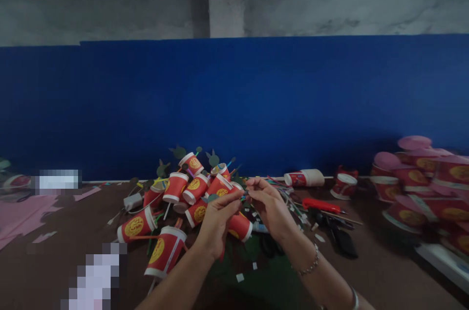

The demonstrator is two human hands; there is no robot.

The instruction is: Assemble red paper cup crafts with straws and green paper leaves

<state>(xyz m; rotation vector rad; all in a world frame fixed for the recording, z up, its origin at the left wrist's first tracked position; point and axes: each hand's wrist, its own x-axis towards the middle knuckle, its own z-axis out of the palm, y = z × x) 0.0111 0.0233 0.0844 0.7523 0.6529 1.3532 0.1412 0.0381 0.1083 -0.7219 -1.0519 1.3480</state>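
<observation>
My left hand (pixel 216 219) and my right hand (pixel 271 210) come together over the table, fingertips nearly meeting. Both are closed in a pinch around something small and thin, too small and dim to name. Behind and left of my left hand lies a heap of red paper cups (pixel 176 188) with yellow round emblems, many tipped over, with thin coloured sticks poking out. One red cup (pixel 240 227) rests on its side just beyond my left hand. Thin coloured strips (pixel 282 184) lie scattered behind my right hand.
Pink-topped red cups (pixel 414 178) are piled at the right. A red tool (pixel 322 206) and a black object (pixel 342 239) lie right of my hands. Pink paper (pixel 22 217) is at the left, a white adapter (pixel 133 202) beside the heap. A blue panel (pixel 234 104) stands behind.
</observation>
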